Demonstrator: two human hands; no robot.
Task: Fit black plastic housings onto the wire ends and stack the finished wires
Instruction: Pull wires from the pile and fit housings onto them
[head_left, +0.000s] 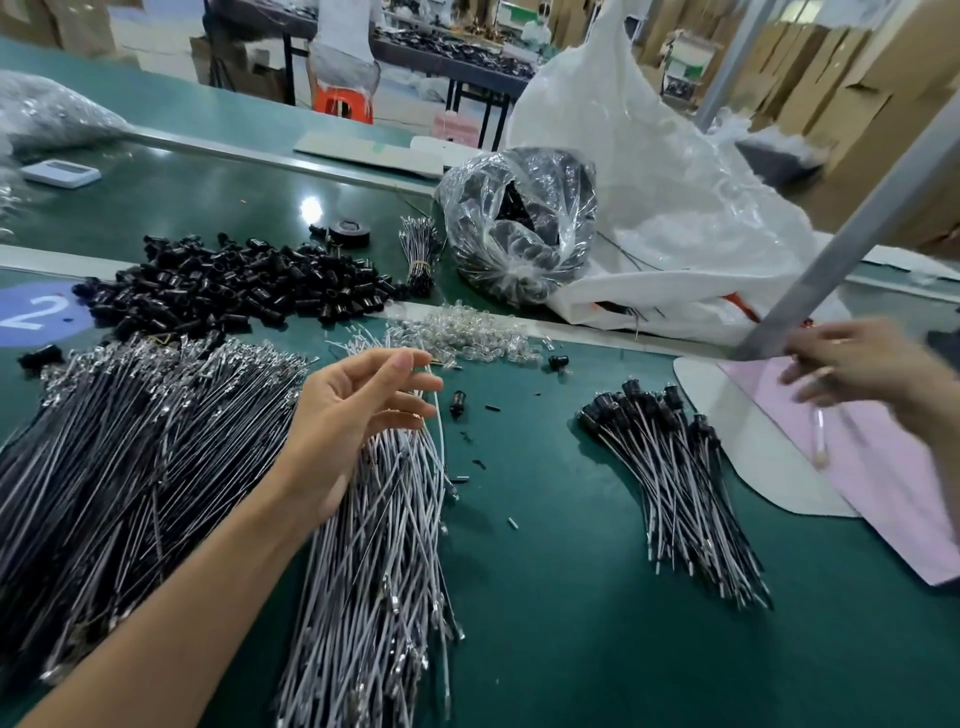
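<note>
On the left of the green table (545, 597) lie black wires (130, 457), and behind them a heap of black housings (234, 283). The left hand (358, 410) hovers with loosely bent fingers over the white wires (384, 561); whether it pinches one, I cannot tell. The finished wires (675, 478) lie stacked further right. The right hand (862, 369) is blurred, so its grip is unclear.

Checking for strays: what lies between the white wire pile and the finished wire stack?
Head view: green mat with one loose black housing and a few small black scraps, between white wire pile and finished wire stack.
</note>
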